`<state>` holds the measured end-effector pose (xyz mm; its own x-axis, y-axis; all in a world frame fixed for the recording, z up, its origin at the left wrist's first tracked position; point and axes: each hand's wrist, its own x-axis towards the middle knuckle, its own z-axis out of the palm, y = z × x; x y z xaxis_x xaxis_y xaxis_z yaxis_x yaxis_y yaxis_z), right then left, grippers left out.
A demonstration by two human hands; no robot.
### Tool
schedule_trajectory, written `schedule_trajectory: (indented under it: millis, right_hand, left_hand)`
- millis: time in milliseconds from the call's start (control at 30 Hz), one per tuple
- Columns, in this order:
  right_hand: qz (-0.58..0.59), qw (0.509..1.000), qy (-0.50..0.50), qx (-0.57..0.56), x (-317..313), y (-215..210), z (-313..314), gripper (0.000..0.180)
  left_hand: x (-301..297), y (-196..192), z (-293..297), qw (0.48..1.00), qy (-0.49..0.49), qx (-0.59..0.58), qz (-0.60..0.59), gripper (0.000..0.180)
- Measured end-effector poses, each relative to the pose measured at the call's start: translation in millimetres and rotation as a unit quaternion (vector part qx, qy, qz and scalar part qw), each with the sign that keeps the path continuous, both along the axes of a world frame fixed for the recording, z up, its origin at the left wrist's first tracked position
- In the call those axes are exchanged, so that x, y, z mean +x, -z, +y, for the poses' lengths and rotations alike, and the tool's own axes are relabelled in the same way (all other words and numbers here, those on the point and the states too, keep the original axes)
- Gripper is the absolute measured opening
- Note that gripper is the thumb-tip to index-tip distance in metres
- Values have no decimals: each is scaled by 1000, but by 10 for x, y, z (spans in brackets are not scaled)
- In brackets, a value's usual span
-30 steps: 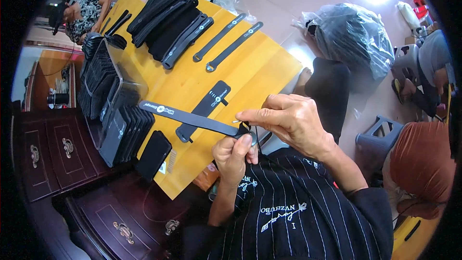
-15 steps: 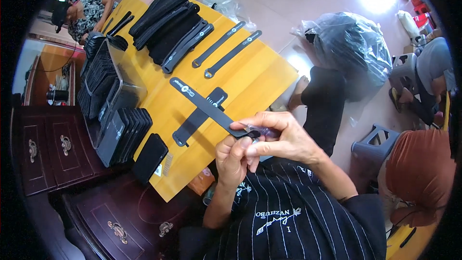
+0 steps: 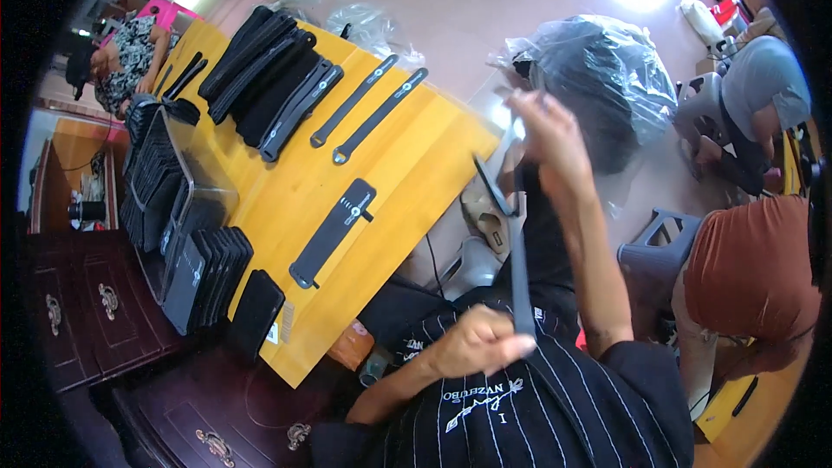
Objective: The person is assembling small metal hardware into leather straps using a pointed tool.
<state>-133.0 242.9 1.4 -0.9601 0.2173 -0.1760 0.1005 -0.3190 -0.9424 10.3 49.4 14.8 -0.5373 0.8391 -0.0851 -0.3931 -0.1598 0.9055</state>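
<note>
I now have the long black strap [image 3: 520,243] pulled up off the yellow tabletop [image 3: 416,156] and stretched nearly upright in front of my chest; a second ago it lay low over the board, pinched at one end between both hands. My right hand [image 3: 546,134] has swung up and away toward the bagged bundle [image 3: 598,78] on the floor, closed on the strap's upper end, while my left hand [image 3: 481,342] stays low against my striped shirt [image 3: 555,399], fingers pinched shut on the lower end. So the strap is taut between my two hands, clear of the table, which I judge means I am running along its length. The shorter, wider black strap piece [image 3: 334,230] lies alone mid-table, two more long straps [image 3: 368,108] farther out, and stacks of black pieces [image 3: 204,273] along the left edge.
</note>
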Motion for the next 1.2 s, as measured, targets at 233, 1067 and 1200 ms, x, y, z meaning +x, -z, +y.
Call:
schedule_trajectory:
  millis: [233,1067,1200]
  right_hand:
    - [23,980,151,126,-729,444,1073,22]
    - [283,771,-46,568,293,785,-739,20]
    - [272,762,-64,584,315,788,-835,20]
  left_hand:
    - [55,137,-119,993,-67,-28,-92,35]
    - [-6,221,-642,899,-436,-41,9,11]
    - [-34,277,-648,880,-475,-9,-11,7]
